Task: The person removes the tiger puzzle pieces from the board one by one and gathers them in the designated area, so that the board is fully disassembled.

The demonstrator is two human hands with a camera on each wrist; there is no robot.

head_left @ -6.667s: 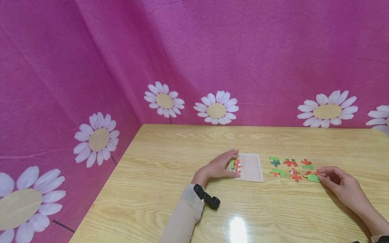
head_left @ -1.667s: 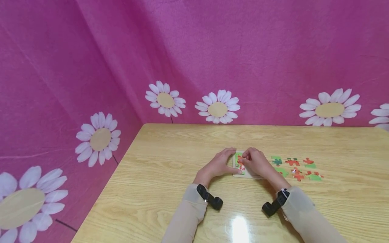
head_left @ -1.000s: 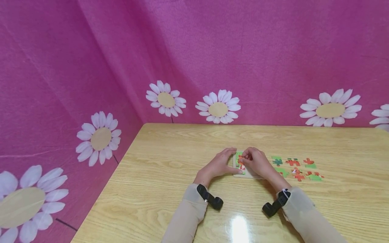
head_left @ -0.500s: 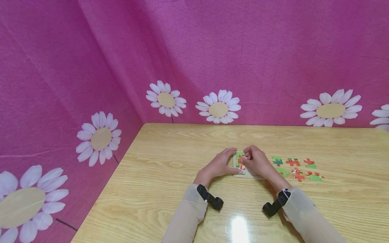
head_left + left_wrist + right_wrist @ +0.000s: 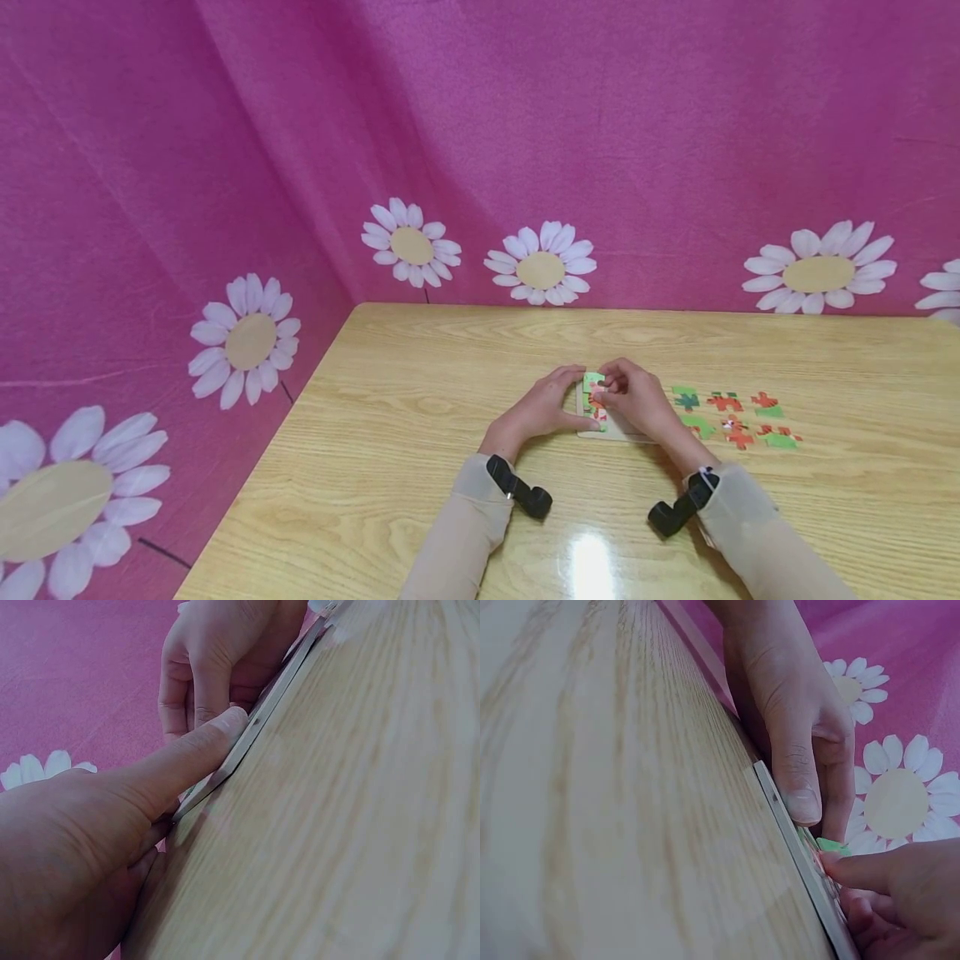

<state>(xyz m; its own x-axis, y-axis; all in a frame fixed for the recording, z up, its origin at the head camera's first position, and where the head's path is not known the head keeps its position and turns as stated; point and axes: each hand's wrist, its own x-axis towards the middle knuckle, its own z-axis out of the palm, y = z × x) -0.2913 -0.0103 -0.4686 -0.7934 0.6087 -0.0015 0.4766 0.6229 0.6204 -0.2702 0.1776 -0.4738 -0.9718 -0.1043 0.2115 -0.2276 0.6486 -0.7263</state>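
Note:
A pale wooden puzzle tray [image 5: 630,432] lies on the table, with green and red jigsaw pieces along its left side. My left hand [image 5: 534,408] grips the tray's left end, thumb at the near edge and fingers at the far edge. The left wrist view shows that thumb [image 5: 225,727] on the tray's rim. Over the tray, my right hand [image 5: 633,400] pinches a jigsaw piece [image 5: 592,380] between thumb and fingers. Its green corner stands tilted up in the right wrist view, beside the right thumb. The right hand hides much of the tray's inside.
Several loose jigsaw pieces [image 5: 725,402] lie in two rows right of the tray on the wooden table [image 5: 450,350]. Behind the table hangs a pink curtain [image 5: 660,150] with white daisies. Each wrist wears a black strap-on camera.
Since the oldest frame my right hand has come left from the loose pieces to the tray. In the last half second the pinched piece has tilted up. The left hand has stayed on the tray.

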